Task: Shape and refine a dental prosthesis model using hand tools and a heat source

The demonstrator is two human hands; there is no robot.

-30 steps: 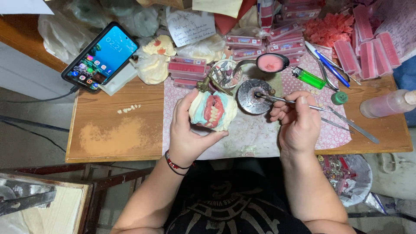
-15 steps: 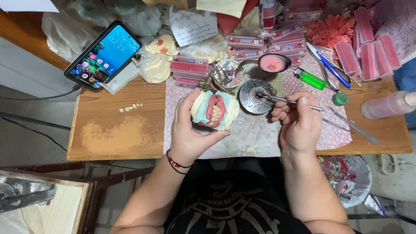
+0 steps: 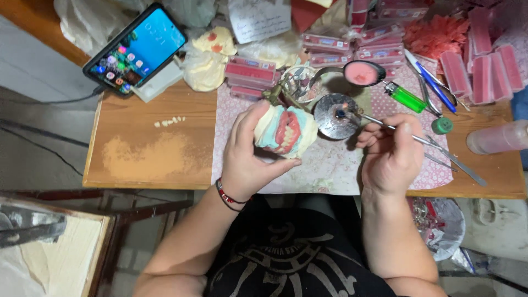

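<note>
Two hands over the wooden table (image 3: 143, 165), both busy. Left hand (image 3: 250, 157) wrapped around a plaster dental model (image 3: 286, 132), thumb on the near side, fingers curled over the far side, pink gums and teeth facing up. Red and black bracelet (image 3: 226, 195) on that wrist. Right hand (image 3: 390, 154) pinching a thin metal tool (image 3: 374, 120) between thumb and fingertips, tip poking out to the left, over a small round metal dish (image 3: 333, 115) sitting just beside the model. Another long metal tool (image 3: 456, 162) lying flat just right of that grip. Flowery cloth (image 3: 330, 165) under both hands. Bit further out from the right hand: green lighter (image 3: 404, 96), small green cap (image 3: 441, 125), blue pens (image 3: 432, 82), clear bottle (image 3: 498, 137) lying on its side. Beyond the dish, a spoon-like scoop with pink wax (image 3: 363, 72). Past the left hand's fingers, stacked pink boxes (image 3: 250, 74) and lumps of yellowish plaster (image 3: 209, 58). Way off left of the model, a few loose teeth (image 3: 169, 121) on bare wood and a lit phone (image 3: 136, 49) propped at the far corner. Pink wax strips (image 3: 481, 71) at the far right.
</note>
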